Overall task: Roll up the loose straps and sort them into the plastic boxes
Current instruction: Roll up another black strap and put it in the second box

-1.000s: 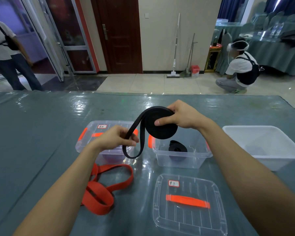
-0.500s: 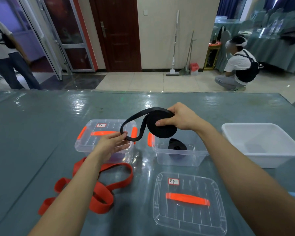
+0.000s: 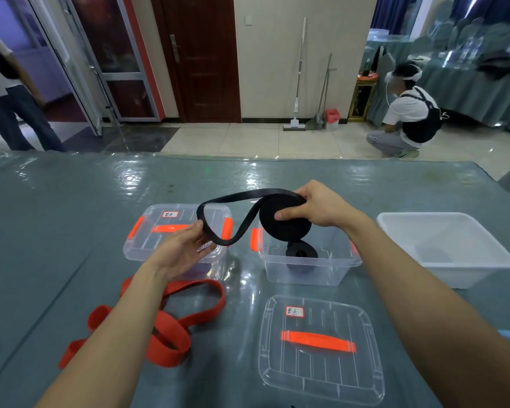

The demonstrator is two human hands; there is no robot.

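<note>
The left hand (image 3: 183, 248) has dropped its pinch and now lies palm-up, fingers (image 3: 196, 231) straight and slightly spread, tips just touching the slack loop of the black strap (image 3: 292, 229), which has swung wider. The right hand (image 3: 318, 206) grips the strap's wound roll, thumb pressed on its face, in the air above the open clear box (image 3: 309, 272) holding another black roll (image 3: 302, 253). On the tabletop (image 3: 56, 231), the lidded box (image 3: 147, 231) sits left, the red strap (image 3: 171, 340) near left, the loose lid (image 3: 321, 375) near, and the white tub (image 3: 460, 269) right.

Right above the open clear box (image 3: 337, 270), the right hand (image 3: 318, 206) grips a black strap roll (image 3: 286, 229). Its loose tail (image 3: 233, 198) loops left of the box and touches the flat left hand (image 3: 183, 248). A red strap (image 3: 171, 341) lies front-left of the box.
</note>
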